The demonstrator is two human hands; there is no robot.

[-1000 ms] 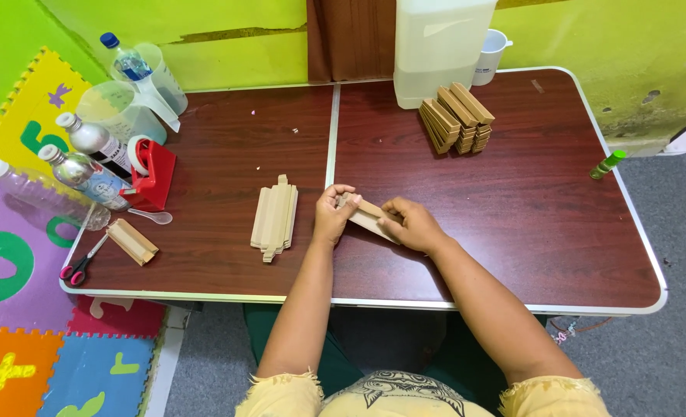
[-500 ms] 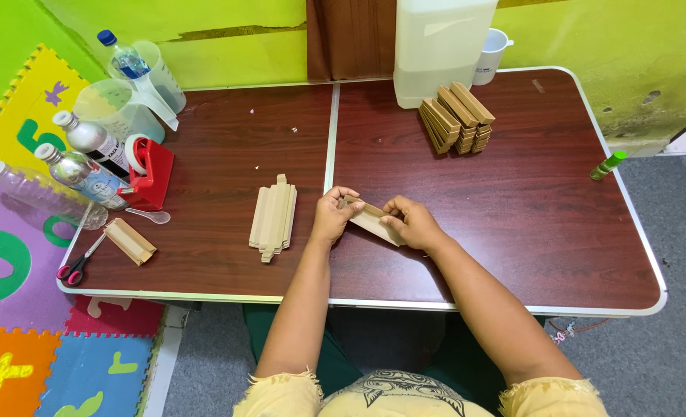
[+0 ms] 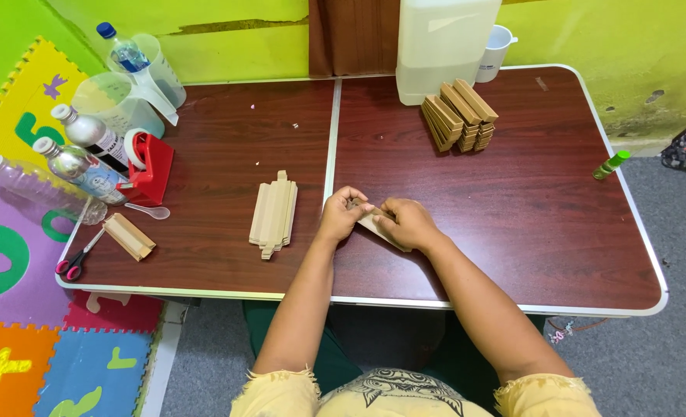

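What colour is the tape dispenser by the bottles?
Red; the tape dispenser shows clearly in the head view, at the table's left edge.

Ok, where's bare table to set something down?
Free: right half, between the folded stack, the glue stick and the right hand. Also the middle, above the flat pile. Crowded: left edge, with bottles and tape dispenser.

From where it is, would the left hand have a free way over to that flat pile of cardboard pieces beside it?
Probably yes. The left hand lies just right of the flat cardboard pile, with only bare table between. It does share a cardboard piece with the right hand.
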